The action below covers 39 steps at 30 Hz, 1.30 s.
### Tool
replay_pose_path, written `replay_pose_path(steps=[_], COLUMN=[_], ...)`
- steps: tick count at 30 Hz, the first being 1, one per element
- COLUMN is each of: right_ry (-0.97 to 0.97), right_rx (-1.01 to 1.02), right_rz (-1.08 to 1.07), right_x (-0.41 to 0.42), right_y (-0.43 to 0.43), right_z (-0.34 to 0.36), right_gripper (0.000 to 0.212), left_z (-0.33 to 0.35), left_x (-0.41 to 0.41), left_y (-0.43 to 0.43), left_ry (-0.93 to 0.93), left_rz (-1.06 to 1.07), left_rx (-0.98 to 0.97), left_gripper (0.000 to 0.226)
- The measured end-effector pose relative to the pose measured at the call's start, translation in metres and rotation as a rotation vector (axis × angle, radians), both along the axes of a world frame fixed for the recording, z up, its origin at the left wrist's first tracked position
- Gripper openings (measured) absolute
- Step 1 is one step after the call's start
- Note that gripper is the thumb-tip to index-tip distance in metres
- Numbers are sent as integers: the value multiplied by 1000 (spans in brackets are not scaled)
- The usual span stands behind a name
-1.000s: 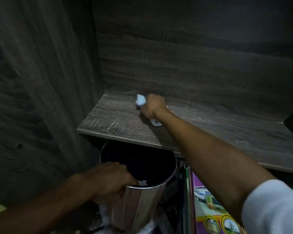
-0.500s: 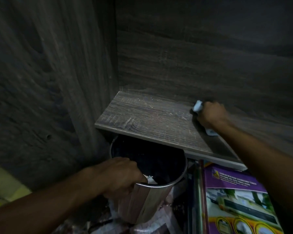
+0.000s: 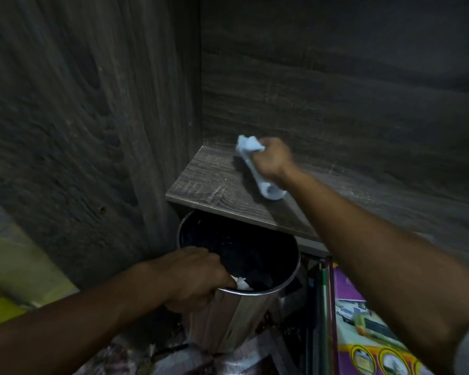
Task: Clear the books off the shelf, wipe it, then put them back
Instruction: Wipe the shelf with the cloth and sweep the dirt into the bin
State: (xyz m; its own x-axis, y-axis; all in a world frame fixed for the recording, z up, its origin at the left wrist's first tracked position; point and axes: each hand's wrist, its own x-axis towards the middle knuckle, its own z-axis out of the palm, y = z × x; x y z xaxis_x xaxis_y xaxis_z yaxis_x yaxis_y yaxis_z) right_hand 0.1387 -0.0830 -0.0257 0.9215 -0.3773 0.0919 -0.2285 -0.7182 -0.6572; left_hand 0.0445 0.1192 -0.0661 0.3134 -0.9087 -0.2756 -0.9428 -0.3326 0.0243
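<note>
A dark wood-grain shelf (image 3: pixel 209 182) juts out from the corner of a dark cabinet, with no books on the part I can see. My right hand (image 3: pixel 272 159) grips a pale blue cloth (image 3: pixel 248 146) and presses it on the shelf near the back wall. The cloth's other end (image 3: pixel 271 192) trails out below my wrist. My left hand (image 3: pixel 192 277) grips the near rim of a shiny metal bin (image 3: pixel 238 320) held just under the shelf's front edge. A colourful book cover (image 3: pixel 363 315) stands at the lower right below the shelf.
The cabinet's side panel (image 3: pixel 106 131) closes off the left, and its back panel (image 3: pixel 336 90) rises behind the shelf. White scraps (image 3: pixel 243 284) lie inside the bin. Patterned clutter (image 3: pixel 255 355) lies under the bin. A yellow-green surface (image 3: pixel 8 280) shows at far left.
My right hand has swept the cloth leftward along the shelf toward the corner. My left hand has kept its hold on the bin's rim. The view has shifted left.
</note>
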Motion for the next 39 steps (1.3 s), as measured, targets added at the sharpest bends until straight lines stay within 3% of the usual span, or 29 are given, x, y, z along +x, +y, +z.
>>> replay_pose_path(steps=[2, 5, 10, 13, 16, 18, 25, 28, 34, 39], right_ry=[18, 215, 215, 178, 155, 151, 171, 110, 81, 37], right_rx=[-205, -472, -409, -409, -434, -452, -163, -112, -410, -458], right_rz=[-70, -122, -140, -55, 41, 146, 677, 647, 398, 460], right_x=[-2, -3, 22, 40, 60, 71, 51, 52, 86, 94], right_y=[-26, -47, -34, -17, -3, 4, 6, -8, -6, 25], right_z=[3, -15, -42, -39, -39, -39, 7, 31, 14, -29], right_gripper=[34, 37, 6, 33, 18, 32, 24, 28, 37, 39], left_z=[1, 1, -5, -8, -7, -7, -7, -7, -13, -15], left_x=[2, 5, 7, 10, 9, 9, 10, 8, 5, 6], left_y=[1, 3, 4, 3, 4, 5, 12, 16, 20, 21], left_ry=[5, -5, -6, 2, -29, -32, 3, 3, -6, 17], left_rz=[4, -4, 0, 12, 5, 11, 12, 14, 21, 32], left_rx=[-6, -14, 23, 11, 40, 25, 5, 14, 19, -11], left_gripper=[24, 22, 24, 24, 24, 24, 23, 23, 25, 26])
